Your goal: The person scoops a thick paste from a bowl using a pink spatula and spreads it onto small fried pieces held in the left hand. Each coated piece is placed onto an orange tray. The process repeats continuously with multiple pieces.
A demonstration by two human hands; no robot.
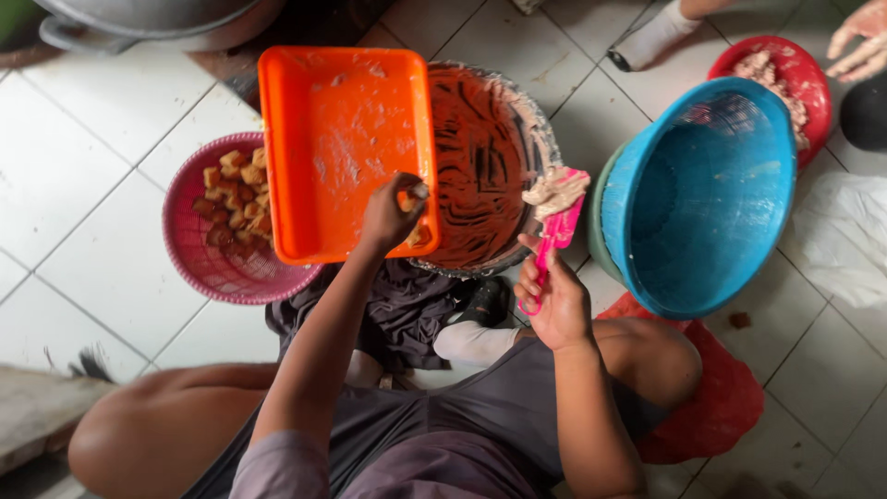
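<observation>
My left hand (393,214) pinches a small brown fried piece (407,200) over the near corner of an orange rectangular tray (334,139), which is smeared with pale paste. My right hand (552,300) is shut on the handle of a pink spatula (557,229) whose blade carries a lump of pale paste (554,189). The spatula hovers at the right rim of a round basin (504,111) streaked with leftover paste, partly hidden under the tray.
A pink woven basket (199,254) of brown fried cubes sits left of the tray. A tilted blue basin (711,185) stands at right, a red bowl (804,74) of pale lumps behind it. Another person's hand (864,42) and socked foot (651,37) show at the top right. White tile floor.
</observation>
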